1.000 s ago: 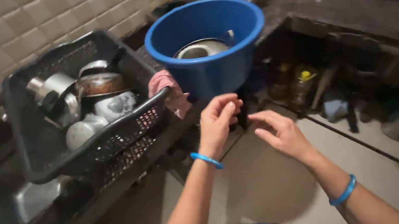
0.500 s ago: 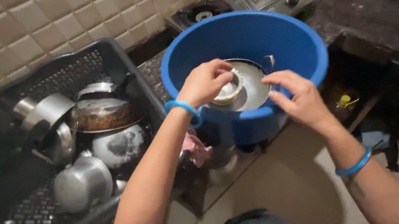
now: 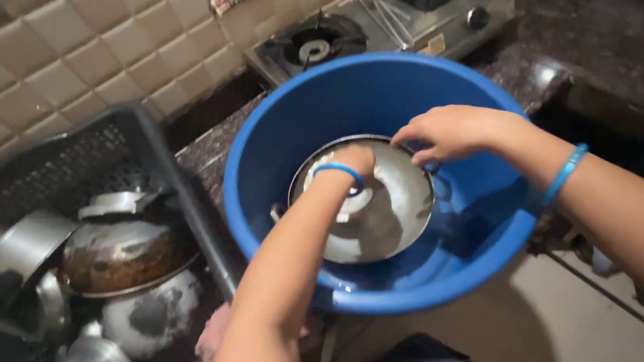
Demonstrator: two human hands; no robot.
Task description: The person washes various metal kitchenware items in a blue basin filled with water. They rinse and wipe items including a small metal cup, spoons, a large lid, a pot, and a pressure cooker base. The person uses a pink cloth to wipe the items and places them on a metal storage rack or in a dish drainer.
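Both hands deeper in blue tub [image 3: 470,261] at bench edge than before. Left hand [image 3: 355,161] grip unclear on steel plate [image 3: 377,207]; right hand [image 3: 450,129] pinches rim. Best keep plate tilted, steady.

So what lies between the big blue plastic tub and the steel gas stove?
In the head view, only a bare strip of dark speckled stone counter separates the blue plastic tub from the steel gas stove.
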